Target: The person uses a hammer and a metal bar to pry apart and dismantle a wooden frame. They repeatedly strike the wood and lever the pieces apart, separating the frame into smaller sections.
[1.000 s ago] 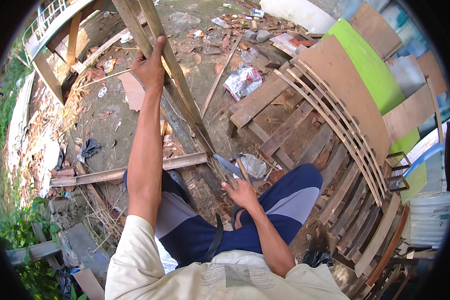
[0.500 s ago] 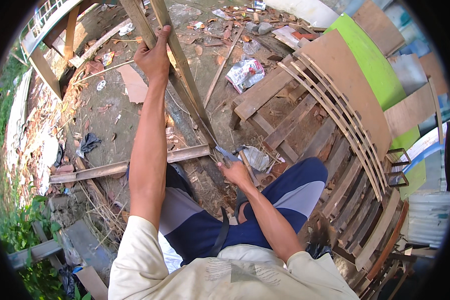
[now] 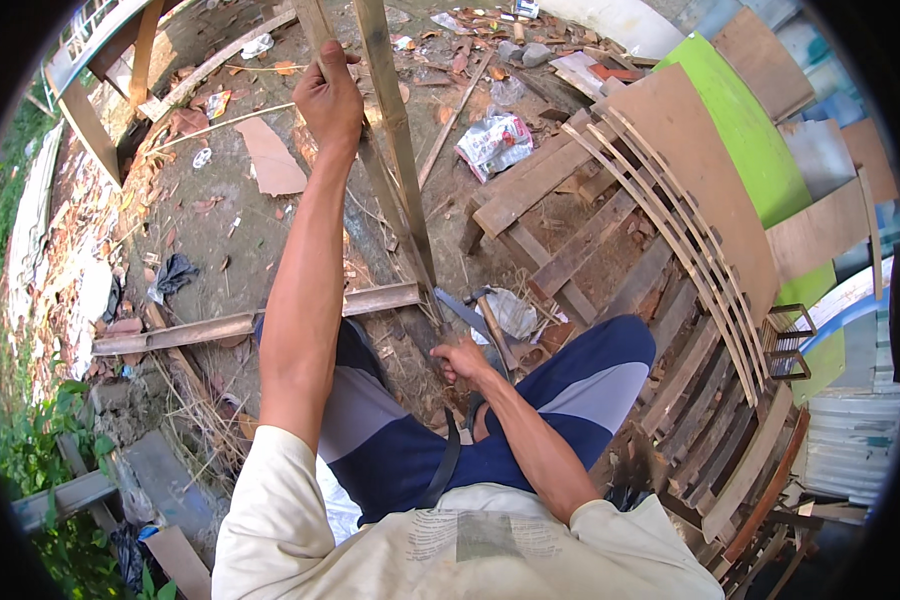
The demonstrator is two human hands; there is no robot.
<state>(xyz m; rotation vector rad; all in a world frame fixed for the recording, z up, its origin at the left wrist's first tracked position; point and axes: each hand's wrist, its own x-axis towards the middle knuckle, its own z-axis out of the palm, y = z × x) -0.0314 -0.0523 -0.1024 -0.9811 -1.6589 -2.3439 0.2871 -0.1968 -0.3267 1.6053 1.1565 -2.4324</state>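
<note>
High in the head view, my left hand (image 3: 332,98) is closed around a long wooden strip (image 3: 380,180). Just right of it stands a second long strip (image 3: 396,120); the two converge at their lower ends between my knees. In front of my right thigh my right hand (image 3: 460,362) is closed, thumb side to the left. What it holds, if anything, is hidden. Beyond that hand a grey-blue blade (image 3: 458,308) slants by the foot of the strips. A wooden handle (image 3: 491,322) lies close to the blade, beside a whitish plastic bag (image 3: 512,316).
A narrow beam (image 3: 220,335) crosses the ground at left. Wooden slats (image 3: 575,262) and stacked boards (image 3: 685,350) fill the right side, next to curved thin strips (image 3: 685,235) and a brown panel (image 3: 685,150). A crumpled packet (image 3: 495,146) lies on the littered soil.
My left hand has shifted right and slightly up, and the upper parts of the two strips have swung right. My right hand has moved a little down and left, away from the blade.
</note>
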